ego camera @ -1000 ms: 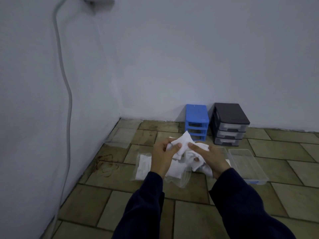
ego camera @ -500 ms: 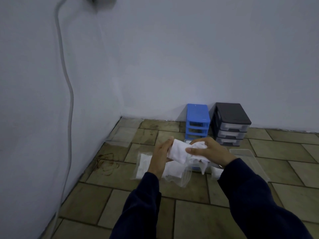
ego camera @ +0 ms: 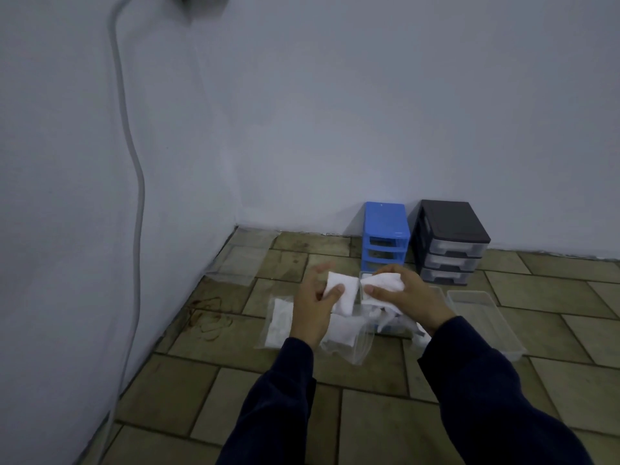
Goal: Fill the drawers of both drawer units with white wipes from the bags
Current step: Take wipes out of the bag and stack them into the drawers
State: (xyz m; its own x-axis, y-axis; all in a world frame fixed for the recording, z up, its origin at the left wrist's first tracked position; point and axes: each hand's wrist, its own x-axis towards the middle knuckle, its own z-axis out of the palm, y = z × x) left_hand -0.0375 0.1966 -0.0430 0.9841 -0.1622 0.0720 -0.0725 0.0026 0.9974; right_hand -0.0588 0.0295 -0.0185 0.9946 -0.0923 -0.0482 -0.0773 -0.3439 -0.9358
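Observation:
My left hand (ego camera: 313,305) grips a folded white wipe (ego camera: 345,292) between thumb and fingers. My right hand (ego camera: 407,295) holds a second, crumpled white wipe (ego camera: 385,281) just to its right; the two wipes are apart. Below my hands a clear bag (ego camera: 285,325) with white wipes lies on the tiled floor. A clear drawer with wipes (ego camera: 385,317) is partly hidden under my right hand. The blue drawer unit (ego camera: 385,234) and the black drawer unit (ego camera: 451,241) stand against the far wall.
An empty clear drawer (ego camera: 486,317) lies on the floor at the right of my hands. An empty clear bag (ego camera: 241,260) lies near the corner. A grey cable (ego camera: 134,182) runs down the left wall.
The bundle held between both hands has come apart into two wipes, one in each hand. My hands have drawn slightly apart.

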